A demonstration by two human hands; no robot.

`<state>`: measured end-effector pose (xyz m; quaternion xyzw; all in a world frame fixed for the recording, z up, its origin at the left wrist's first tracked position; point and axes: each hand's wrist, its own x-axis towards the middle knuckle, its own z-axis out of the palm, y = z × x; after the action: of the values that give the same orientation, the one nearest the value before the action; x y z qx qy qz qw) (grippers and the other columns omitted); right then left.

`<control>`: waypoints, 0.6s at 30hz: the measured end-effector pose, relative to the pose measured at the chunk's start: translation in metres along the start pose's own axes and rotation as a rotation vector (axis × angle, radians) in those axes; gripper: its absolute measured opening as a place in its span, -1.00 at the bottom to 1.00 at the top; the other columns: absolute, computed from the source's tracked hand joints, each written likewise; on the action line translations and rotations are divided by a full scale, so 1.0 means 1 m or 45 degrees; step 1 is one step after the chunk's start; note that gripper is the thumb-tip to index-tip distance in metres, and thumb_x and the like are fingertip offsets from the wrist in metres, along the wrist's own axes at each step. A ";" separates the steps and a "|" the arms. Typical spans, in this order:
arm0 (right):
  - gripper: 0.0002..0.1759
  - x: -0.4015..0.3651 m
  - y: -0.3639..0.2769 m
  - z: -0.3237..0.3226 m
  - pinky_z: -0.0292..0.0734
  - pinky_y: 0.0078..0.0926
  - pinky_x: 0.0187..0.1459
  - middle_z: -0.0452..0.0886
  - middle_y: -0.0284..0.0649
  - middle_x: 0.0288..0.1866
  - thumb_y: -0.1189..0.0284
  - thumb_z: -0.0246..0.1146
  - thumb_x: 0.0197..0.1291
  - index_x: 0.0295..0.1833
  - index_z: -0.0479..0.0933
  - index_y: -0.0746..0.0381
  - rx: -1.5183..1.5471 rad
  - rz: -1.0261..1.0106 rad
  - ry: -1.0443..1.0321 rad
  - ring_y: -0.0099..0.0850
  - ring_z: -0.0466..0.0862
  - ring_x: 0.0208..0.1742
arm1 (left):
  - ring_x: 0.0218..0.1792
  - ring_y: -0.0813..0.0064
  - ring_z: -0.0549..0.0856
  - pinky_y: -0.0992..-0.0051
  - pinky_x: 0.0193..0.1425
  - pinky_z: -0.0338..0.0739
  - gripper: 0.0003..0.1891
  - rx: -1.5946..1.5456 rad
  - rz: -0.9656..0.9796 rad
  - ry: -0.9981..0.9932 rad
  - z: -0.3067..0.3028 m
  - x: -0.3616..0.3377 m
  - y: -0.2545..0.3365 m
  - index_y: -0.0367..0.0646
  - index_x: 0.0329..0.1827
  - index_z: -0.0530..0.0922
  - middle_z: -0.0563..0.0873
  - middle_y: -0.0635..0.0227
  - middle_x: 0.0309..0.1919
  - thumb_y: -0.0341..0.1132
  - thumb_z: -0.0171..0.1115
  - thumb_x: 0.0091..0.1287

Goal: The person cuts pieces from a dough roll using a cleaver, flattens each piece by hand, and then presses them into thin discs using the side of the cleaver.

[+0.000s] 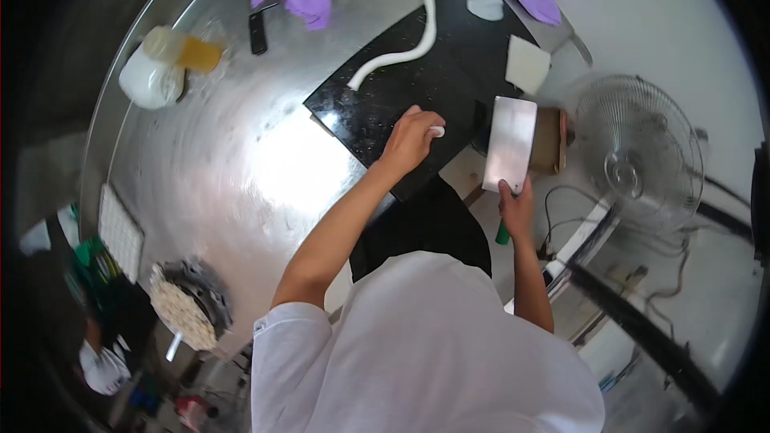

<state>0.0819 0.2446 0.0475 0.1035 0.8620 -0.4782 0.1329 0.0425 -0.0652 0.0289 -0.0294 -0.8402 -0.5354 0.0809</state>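
Head view: steel table (216, 184) left, black board (453, 72), fan (630, 170) far right; left hand (411, 140) curls round white piece (438, 131); right hand (517, 204) grips cleaver (511, 144).

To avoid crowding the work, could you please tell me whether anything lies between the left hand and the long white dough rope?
Nothing visible stands in the way: only the black board, with small white specks, lies between the left hand and the dough rope. The cleaver in the right hand is off to the right.

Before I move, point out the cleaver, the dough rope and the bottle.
Cleaver (511, 144), head view: middle of the blade.
Dough rope (428, 34), head view: along its curve.
Bottle (190, 51), head view: its yellow part.
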 end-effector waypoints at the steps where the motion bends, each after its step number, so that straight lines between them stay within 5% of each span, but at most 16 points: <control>1: -0.67 -0.013 0.007 -0.004 0.52 -0.44 -0.48 0.66 -0.25 -0.32 0.40 0.35 0.43 0.18 0.47 0.29 0.022 0.029 0.035 -0.51 0.60 -0.52 | -0.19 0.16 0.65 0.29 0.01 0.55 -0.87 0.148 0.126 -0.188 0.005 0.007 0.001 -0.20 -0.16 0.70 0.77 0.26 -0.33 -0.55 0.37 0.26; 3: -0.67 -0.032 0.017 -0.009 0.29 -0.55 -0.65 0.53 -0.33 -0.44 0.41 0.34 0.43 0.18 0.45 0.27 0.247 0.126 0.205 -0.61 0.44 -0.67 | -0.06 0.17 0.62 0.22 0.07 0.53 -0.84 0.437 0.058 -0.389 0.011 0.021 0.010 -0.12 -0.15 0.74 0.73 0.26 -0.19 -0.51 0.38 0.24; 6: -0.66 -0.050 0.024 -0.004 0.31 -0.53 -0.64 0.50 -0.36 -0.49 0.43 0.36 0.41 0.18 0.44 0.28 0.288 0.207 0.316 -0.59 0.44 -0.66 | 0.30 0.20 0.50 0.00 0.25 0.49 -0.67 1.097 -0.185 -0.800 0.025 0.049 0.013 0.10 -0.02 0.81 0.52 0.27 0.27 -0.35 0.54 0.11; 10: -0.69 -0.054 0.035 0.009 0.31 -0.53 -0.65 0.49 -0.36 -0.51 0.43 0.37 0.40 0.13 0.46 0.28 0.371 0.309 0.338 -0.59 0.44 -0.67 | 0.26 0.14 0.53 -0.06 0.29 0.50 -0.61 1.186 -0.263 -0.809 0.034 0.079 0.023 0.02 -0.19 0.77 0.56 0.28 0.11 -0.30 0.70 -0.14; 18: -0.69 0.013 0.028 -0.014 0.36 -0.54 -0.54 0.55 -0.34 -0.44 0.35 0.41 0.38 0.07 0.51 0.26 0.462 0.086 0.127 -0.63 0.49 -0.58 | 0.33 0.11 0.53 -0.11 0.32 0.47 -0.31 1.395 -0.422 -0.986 0.045 0.092 0.035 -0.02 0.10 0.65 0.59 0.28 0.21 -0.15 0.72 -0.19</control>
<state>0.0766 0.2723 0.0281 0.1782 0.7631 -0.6153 0.0851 -0.0477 -0.0127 0.0572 -0.0447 -0.9514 0.0100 -0.3046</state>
